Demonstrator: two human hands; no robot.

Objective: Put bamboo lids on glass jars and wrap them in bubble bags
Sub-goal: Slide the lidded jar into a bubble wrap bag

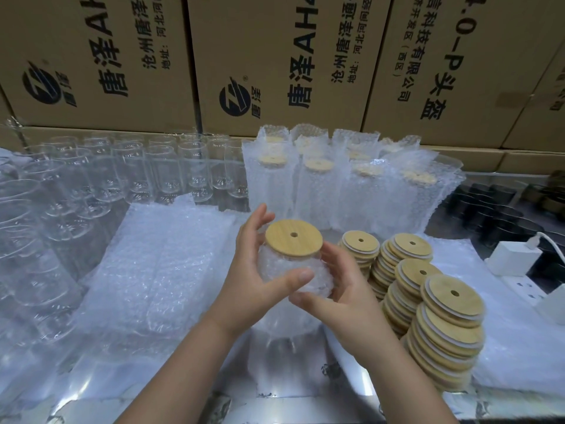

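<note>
Both hands hold one glass jar in front of me, its round bamboo lid with a centre hole on top. A bubble bag covers the jar's body up to just under the lid. My left hand grips the left side, thumb across the front. My right hand cups the right side and the bottom. Stacks of loose bamboo lids stand to the right. Bare glass jars fill the left and back. Several wrapped, lidded jars stand behind my hands.
A pile of flat bubble bags lies left of my hands. Printed cardboard boxes wall off the back. A white charger and power strip sit at the right, with dark jars behind them.
</note>
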